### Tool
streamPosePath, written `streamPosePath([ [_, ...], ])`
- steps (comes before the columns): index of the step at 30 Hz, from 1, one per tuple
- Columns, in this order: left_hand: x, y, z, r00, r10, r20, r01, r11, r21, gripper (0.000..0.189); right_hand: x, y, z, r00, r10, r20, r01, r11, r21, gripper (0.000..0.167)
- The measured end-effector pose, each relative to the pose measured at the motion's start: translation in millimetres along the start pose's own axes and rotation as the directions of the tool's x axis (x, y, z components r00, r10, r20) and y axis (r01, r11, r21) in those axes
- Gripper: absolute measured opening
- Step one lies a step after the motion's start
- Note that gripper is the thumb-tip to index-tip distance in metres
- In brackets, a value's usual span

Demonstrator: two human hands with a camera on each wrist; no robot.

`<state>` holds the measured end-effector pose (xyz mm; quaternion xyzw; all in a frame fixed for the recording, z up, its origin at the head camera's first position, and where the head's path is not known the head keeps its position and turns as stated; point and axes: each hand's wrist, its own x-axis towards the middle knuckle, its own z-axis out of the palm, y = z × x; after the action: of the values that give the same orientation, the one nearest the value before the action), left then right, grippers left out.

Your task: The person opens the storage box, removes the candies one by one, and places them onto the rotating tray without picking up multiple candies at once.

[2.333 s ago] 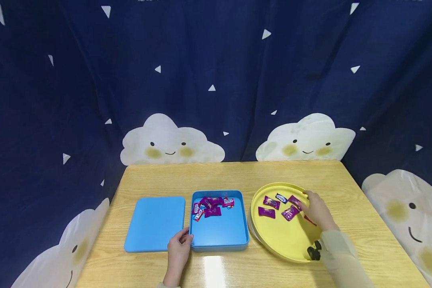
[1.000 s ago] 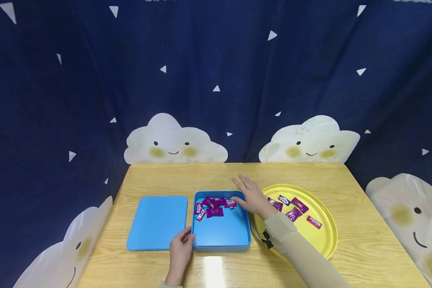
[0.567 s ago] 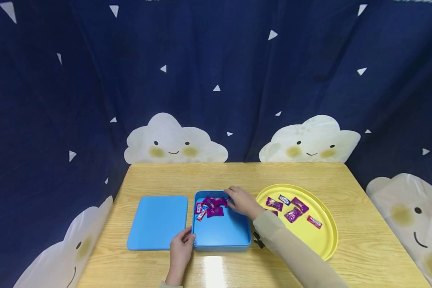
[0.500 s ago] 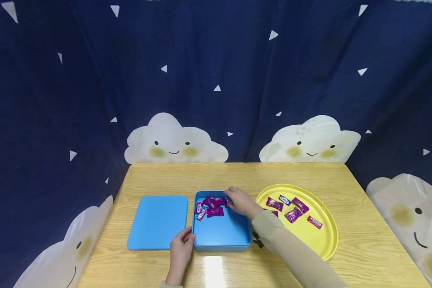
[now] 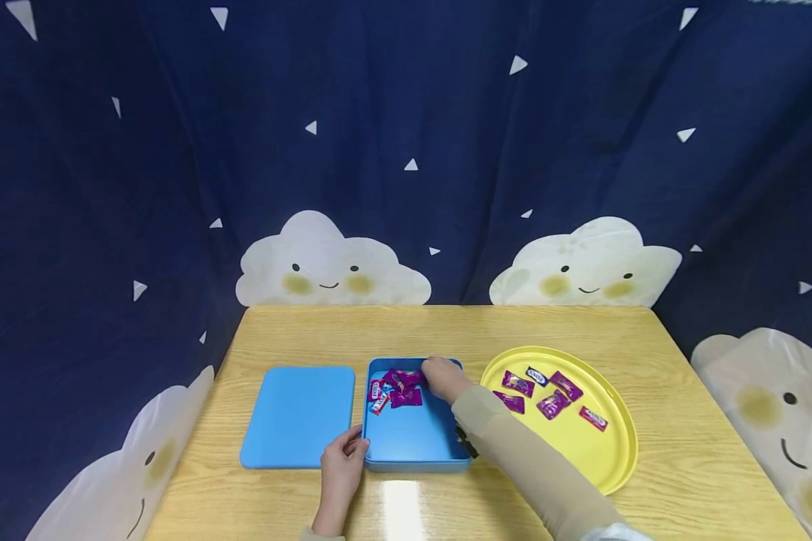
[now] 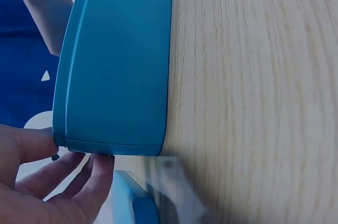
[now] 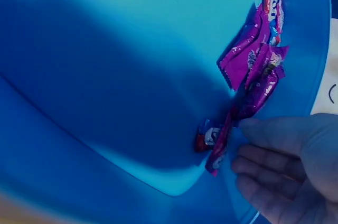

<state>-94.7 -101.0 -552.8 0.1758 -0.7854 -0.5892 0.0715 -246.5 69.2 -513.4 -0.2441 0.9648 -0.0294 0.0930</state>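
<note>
My left hand (image 5: pixel 341 460) holds the near left corner of a blue box (image 5: pixel 416 466). In the left wrist view, the thumb (image 6: pixel 31 145) is at the box's rim and the fingers (image 6: pixel 95 184) lie against its outer wall. My right hand (image 5: pixel 445 378) reaches into the far right part of the box. In the right wrist view, its thumb and loosely bent fingers (image 7: pixel 264 182) are at a pink-wrapped candy (image 7: pixel 221 147) standing on edge; no firm pinch shows. Beside it is a small blue and red candy (image 7: pixel 207 135). Several purple candies (image 5: pixel 406 397) and smaller red ones (image 5: pixel 379 404) lie in the box's far left part.
A round yellow tray (image 5: pixel 582 458) at the right holds several purple candies (image 5: pixel 553 404), a dark blue one (image 5: pixel 537 376) and a red one (image 5: pixel 593 418). Left of the box lies a flat blue lid (image 5: pixel 298 418). A wooden table (image 5: pixel 406 330) carries everything, with a dark blue curtain behind.
My right hand has left the red candy on the yellow tray, moved left with spread fingers and reached down into the blue box. The left hand has stayed at the box corner.
</note>
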Motion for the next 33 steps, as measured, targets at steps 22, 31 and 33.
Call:
streamPosePath([
  [22, -0.1, 1.0, -0.3, 1.000, -0.001, 0.012, 0.001, 1.000, -0.004, 0.029, 10.2, -0.8, 18.9, 0.995, 0.074, 0.071, -0.071, 0.997, -0.038, 0.005],
  [31, 1.1, -0.4, 0.4, 1.000, -0.011, 0.009, 0.011, 1.000, -0.003, 0.029, 8.8, 0.4, 18.2, 0.996, 0.049, 0.070, -0.044, 0.997, -0.066, 0.006],
  [33, 0.7, -0.4, 0.1, 1.000, -0.015, 0.013, 0.015, 1.000, -0.004, 0.029, 8.5, 0.3, 17.4, 0.996, 0.049, 0.075, -0.044, 0.997, -0.070, 0.006],
])
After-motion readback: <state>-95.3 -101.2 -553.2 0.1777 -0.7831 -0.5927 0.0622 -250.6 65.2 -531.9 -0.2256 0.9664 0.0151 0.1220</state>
